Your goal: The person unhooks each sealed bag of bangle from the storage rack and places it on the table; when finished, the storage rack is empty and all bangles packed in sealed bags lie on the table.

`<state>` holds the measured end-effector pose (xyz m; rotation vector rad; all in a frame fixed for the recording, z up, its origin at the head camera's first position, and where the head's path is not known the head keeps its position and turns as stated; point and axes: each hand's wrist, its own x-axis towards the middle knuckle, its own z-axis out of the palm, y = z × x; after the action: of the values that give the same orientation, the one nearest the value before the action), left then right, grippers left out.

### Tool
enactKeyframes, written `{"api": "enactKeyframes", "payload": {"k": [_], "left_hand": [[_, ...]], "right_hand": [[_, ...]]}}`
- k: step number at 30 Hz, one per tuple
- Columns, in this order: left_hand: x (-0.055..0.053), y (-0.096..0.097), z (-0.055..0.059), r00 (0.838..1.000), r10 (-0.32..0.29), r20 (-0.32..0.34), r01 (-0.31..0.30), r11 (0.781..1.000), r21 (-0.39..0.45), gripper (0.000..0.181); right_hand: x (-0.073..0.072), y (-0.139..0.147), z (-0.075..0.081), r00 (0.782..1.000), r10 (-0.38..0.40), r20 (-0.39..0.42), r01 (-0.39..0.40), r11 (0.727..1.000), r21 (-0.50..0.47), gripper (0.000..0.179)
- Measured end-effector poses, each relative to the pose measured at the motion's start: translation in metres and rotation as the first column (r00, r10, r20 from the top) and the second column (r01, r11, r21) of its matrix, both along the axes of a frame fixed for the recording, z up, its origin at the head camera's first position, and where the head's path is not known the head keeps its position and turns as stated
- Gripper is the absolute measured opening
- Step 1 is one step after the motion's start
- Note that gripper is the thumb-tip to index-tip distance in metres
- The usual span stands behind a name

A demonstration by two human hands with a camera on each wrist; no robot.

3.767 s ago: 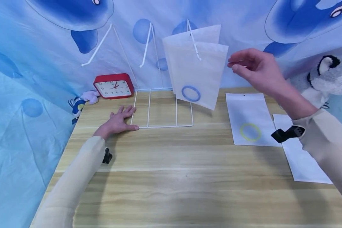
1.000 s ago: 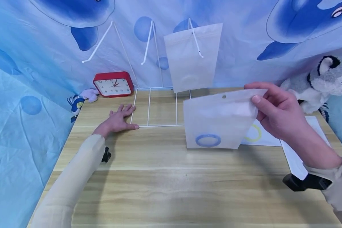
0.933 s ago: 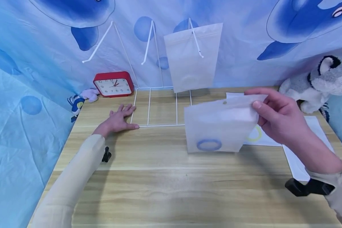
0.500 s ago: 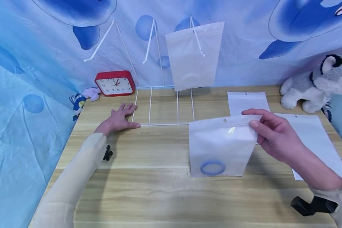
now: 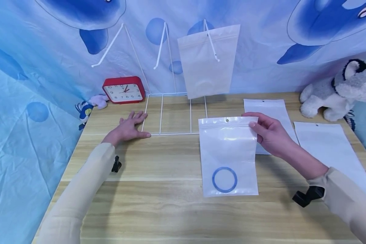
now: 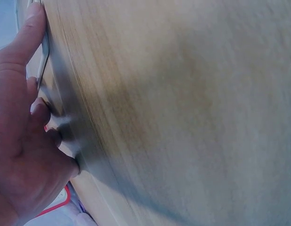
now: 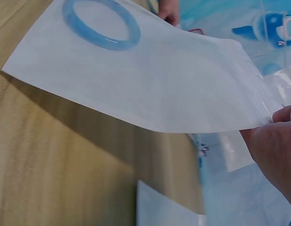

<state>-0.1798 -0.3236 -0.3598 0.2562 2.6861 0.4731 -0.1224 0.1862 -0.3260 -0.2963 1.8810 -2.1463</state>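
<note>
My right hand (image 5: 271, 137) pinches the top right corner of a white zip bag (image 5: 228, 149) between thumb and fingers. A blue bangle (image 5: 214, 179) shows through the bag's clear front, near the bottom. The right wrist view shows the bag (image 7: 183, 94) slanting over the wooden table, casting a shadow. My left hand (image 5: 126, 128) rests with spread fingers at the front left corner of a white wire rack (image 5: 177, 134); its thumb (image 6: 30, 33) lies along the front bar. Another white bag (image 5: 207, 67) hangs from the rack's right hook (image 5: 212, 47).
Two white bags lie at the right, one farther back (image 5: 269, 108) and one nearer the edge (image 5: 329, 149). A red clock (image 5: 123, 93) stands behind the left hand. A plush husky (image 5: 335, 91) sits at the back right. The left hook (image 5: 108, 47) and middle hook (image 5: 160, 47) hold nothing.
The right hand has taken the bag with the blue bangle off the right hook and brought it forward and down. Lately the bag has turned its front upward. The left hand has stayed put.
</note>
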Motion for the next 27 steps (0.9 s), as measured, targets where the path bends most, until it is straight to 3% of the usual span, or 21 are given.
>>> {"api": "enactKeyframes", "payload": {"k": [5, 16, 19, 22, 24, 27], "left_hand": [[0.001, -0.002, 0.001, 1.0, 0.008, 0.0, -0.008, 1.0, -0.01, 0.104], [-0.003, 0.001, 0.005, 1.0, -0.008, -0.003, 0.008, 1.0, -0.02, 0.105], [-0.004, 0.002, 0.003, 1.0, -0.01, 0.002, 0.01, 1.0, -0.022, 0.105], [-0.004, 0.002, 0.001, 1.0, -0.008, 0.002, 0.008, 1.0, -0.023, 0.104], [-0.004, 0.002, 0.001, 1.0, -0.006, 0.004, 0.006, 1.0, -0.021, 0.104], [-0.003, 0.002, 0.0, 1.0, 0.001, 0.012, -0.001, 1.0, -0.015, 0.104]], "right_hand": [[-0.001, -0.007, -0.014, 0.997, 0.024, 0.068, -0.022, 0.999, -0.024, 0.028], [-0.006, 0.0, -0.027, 0.995, 0.03, 0.096, -0.04, 0.994, 0.101, 0.034], [-0.009, 0.003, -0.031, 0.998, 0.038, 0.047, -0.048, 0.972, 0.229, 0.036], [-0.011, 0.005, -0.035, 0.996, 0.056, -0.066, -0.027, 0.927, 0.375, 0.035], [-0.013, 0.006, -0.038, 0.986, 0.081, -0.144, -0.011, 0.901, 0.433, 0.034], [-0.018, 0.007, -0.042, 0.965, 0.123, -0.232, -0.002, 0.885, 0.465, 0.034]]}}
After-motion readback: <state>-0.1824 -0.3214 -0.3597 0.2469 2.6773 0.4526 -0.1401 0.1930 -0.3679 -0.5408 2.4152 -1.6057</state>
